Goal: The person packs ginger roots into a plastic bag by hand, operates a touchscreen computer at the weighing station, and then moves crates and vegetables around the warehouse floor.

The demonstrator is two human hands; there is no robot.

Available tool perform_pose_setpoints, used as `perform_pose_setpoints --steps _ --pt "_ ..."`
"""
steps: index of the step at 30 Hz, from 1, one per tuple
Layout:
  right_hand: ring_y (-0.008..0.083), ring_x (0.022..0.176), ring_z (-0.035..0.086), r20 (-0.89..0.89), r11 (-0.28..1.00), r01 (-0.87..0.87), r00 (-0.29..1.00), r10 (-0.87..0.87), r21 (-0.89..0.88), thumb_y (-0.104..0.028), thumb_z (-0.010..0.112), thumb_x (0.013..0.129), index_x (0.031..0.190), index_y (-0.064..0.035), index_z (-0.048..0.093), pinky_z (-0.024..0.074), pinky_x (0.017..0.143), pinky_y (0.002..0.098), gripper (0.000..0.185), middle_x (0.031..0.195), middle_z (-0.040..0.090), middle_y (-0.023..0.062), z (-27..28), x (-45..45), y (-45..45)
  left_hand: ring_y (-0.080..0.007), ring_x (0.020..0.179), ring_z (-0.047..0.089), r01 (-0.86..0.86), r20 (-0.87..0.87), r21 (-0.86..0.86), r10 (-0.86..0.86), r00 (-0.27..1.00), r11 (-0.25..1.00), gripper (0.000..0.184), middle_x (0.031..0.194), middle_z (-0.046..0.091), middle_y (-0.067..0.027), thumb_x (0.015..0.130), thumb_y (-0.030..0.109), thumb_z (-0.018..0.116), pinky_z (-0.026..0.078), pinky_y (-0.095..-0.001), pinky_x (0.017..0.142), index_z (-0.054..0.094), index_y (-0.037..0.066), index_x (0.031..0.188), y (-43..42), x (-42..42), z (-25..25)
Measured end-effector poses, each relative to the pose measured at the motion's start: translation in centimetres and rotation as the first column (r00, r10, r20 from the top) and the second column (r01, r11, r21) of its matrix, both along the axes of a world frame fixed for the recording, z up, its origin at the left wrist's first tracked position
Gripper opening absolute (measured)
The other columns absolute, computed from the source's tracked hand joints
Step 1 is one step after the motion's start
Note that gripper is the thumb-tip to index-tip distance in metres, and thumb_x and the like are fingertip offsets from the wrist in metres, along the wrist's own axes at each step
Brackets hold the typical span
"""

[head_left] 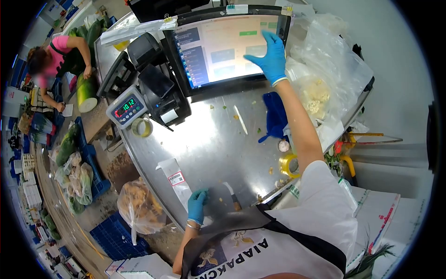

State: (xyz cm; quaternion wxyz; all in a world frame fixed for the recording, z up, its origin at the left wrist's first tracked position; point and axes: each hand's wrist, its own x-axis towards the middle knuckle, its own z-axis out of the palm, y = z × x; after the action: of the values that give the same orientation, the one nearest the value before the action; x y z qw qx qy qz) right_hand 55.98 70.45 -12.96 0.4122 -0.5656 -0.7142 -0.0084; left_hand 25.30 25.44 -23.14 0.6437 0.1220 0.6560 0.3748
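My right hand (272,58), in a blue glove, is raised at the right side of a lit touchscreen monitor (223,51). Its thumb and fingers are spread, with nothing held; whether a fingertip touches the glass I cannot tell. Low on the metal table, my left hand (197,206), also gloved in blue, has its fingers closed at the lower end of a white label strip (175,180) with a printed barcode sticker. A knife (232,197) lies just right of that hand, partly hidden by my apron.
A scale display (127,108) reading 10.12 and a label printer (165,100) stand left of the monitor. Tape (289,165), a blue cloth (275,116) and plastic bags (330,60) lie at right. A bagged bundle (139,204) sits below left. Another person (58,60) handles a winter melon (86,93).
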Motion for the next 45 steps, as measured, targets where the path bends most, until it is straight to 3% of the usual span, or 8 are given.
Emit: perform_pose_setpoints --steps 3,6,11,15,23,32,35,45 --pt "0.0411 0.144 0.003 0.257 0.996 0.056 0.964 -0.073 0.073 -0.067 0.08 0.045 0.153 -0.0152 0.006 0.013 0.108 0.0621 0.141 0.159 0.004 0.0144 -1.5 -1.0 0.7 -0.0091 0.075 0.057 0.007 0.001 -0.001 -0.007 1.0 1.0 0.018 0.09 0.065 -0.0009 0.092 0.016 0.059 0.046 -0.0223 0.068 0.067 0.005 0.104 0.2 0.2 -0.5" --pt "0.0406 0.145 0.002 0.376 0.986 0.159 0.912 -0.163 0.044 -0.067 0.08 0.044 0.153 -0.0165 0.004 0.0123 0.108 0.0643 0.143 0.159 0.003 0.0139 -3.7 -2.8 1.3 -0.0086 0.073 0.055 0.016 0.017 0.002 -0.016 1.0 1.0 0.017 0.086 0.063 0.0001 0.092 0.016 0.06 0.045 -0.0224 0.067 0.067 0.005 0.102 0.5 0.3 -0.7" --pt "0.0298 0.112 0.053 0.128 0.973 0.14 0.978 -0.165 0.185 -0.026 0.077 0.074 0.131 -0.0213 0.056 0.0435 0.094 0.0367 0.061 0.128 0.055 0.0099 -4.8 -3.4 -0.3 -0.0084 0.071 0.053 -0.011 -0.02 0.018 0.011 1.0 1.0 0.018 0.084 0.061 0.001 0.091 0.017 0.061 0.044 -0.0222 0.067 0.068 0.005 0.103 0.7 0.3 0.3" --pt "0.027 0.096 0.061 -0.113 0.993 0.017 0.994 -0.003 0.118 -0.023 0.073 0.08 0.121 -0.0168 0.064 0.0504 0.082 0.0347 0.043 0.105 0.063 0.0113 -7.3 -1.4 0.3 -0.0083 0.073 0.053 -0.002 -0.039 0.004 0.002 0.999 1.0 0.019 0.085 0.062 0.001 0.092 0.017 0.06 0.045 -0.0222 0.067 0.068 0.005 0.104 0.0 0.2 0.0" --pt "0.0407 0.139 0.02 0.17 0.976 0.125 0.973 -0.156 0.178 -0.06 0.079 0.058 0.15 -0.0201 0.027 0.0225 0.108 0.0538 0.113 0.152 0.025 0.0148 -3.3 -3.9 0.1 -0.0073 0.075 0.053 0.057 -0.048 0.008 -0.056 0.997 0.998 0.02 0.089 0.062 0.0028 0.093 0.019 0.059 0.045 -0.0217 0.068 0.069 0.008 0.106 0.2 0.6 0.0" --pt "0.0243 0.094 0.06 -0.018 0.978 0.036 0.999 -0.033 0.206 -0.022 0.074 0.077 0.104 -0.0133 0.069 0.0499 0.081 0.033 0.029 0.115 0.061 0.0054 -8.4 -3.0 0.8 -0.008 0.076 0.054 0.045 -0.026 0.018 -0.045 0.999 0.999 0.02 0.089 0.063 0.0017 0.092 0.019 0.059 0.045 -0.0223 0.069 0.069 0.006 0.105 0.1 0.2 -0.5" --pt "0.0176 0.083 0.06 -0.414 0.985 -0.162 0.902 0.126 -0.054 -0.018 0.077 0.077 0.093 -0.0094 0.069 0.0501 0.074 0.0282 0.02 0.104 0.061 0.0069 -5.6 -3.6 -1.1 -0.0084 0.076 0.055 0.043 -0.038 0.023 -0.043 0.998 0.999 0.02 0.089 0.063 0.001 0.093 0.018 0.059 0.045 -0.0224 0.069 0.068 0.006 0.105 -0.3 -0.1 -0.8" --pt "0.009 0.073 0.046 -0.447 0.788 -0.559 0.792 0.415 -0.259 -0.023 0.077 0.08 0.075 -0.0078 0.049 0.0421 0.071 0.023 0.032 0.075 0.042 -0.0015 4.3 -0.9 2.3 -0.0087 0.078 0.058 0.041 -0.014 0.01 -0.041 0.999 0.999 0.018 0.093 0.066 0.0003 0.093 0.017 0.059 0.047 -0.0225 0.07 0.068 0.007 0.105 0.7 0.4 0.0"
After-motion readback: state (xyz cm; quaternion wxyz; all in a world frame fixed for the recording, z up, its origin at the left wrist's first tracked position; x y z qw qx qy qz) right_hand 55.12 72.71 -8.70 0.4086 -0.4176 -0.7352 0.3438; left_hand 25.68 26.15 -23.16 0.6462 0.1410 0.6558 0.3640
